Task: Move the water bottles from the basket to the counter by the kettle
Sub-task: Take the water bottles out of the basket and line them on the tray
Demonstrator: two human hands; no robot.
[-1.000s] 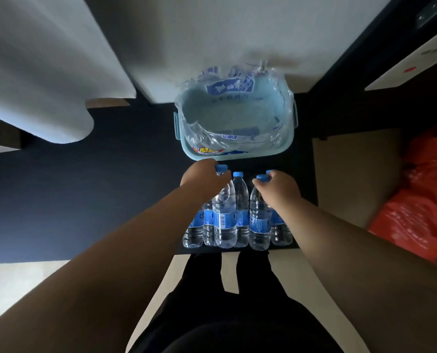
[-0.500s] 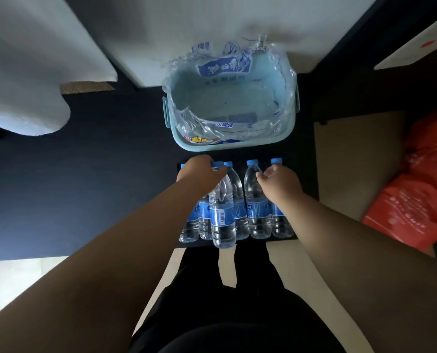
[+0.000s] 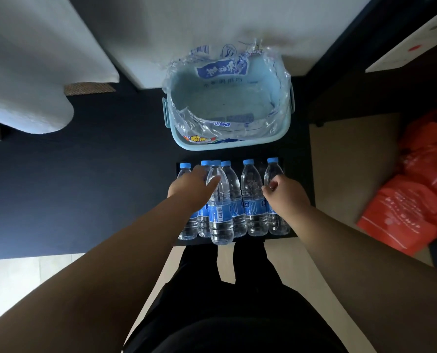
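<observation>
Below the emptied basket, your left hand loosened off the bottles, right hand curled empty, unloading apparently finished.

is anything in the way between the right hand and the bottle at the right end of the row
Nothing visible. The right hand is right against the rightmost bottle, fingers curled at its shoulder below the cap. The neighbouring bottle stands just to its left, beside the hand, not between.
</observation>
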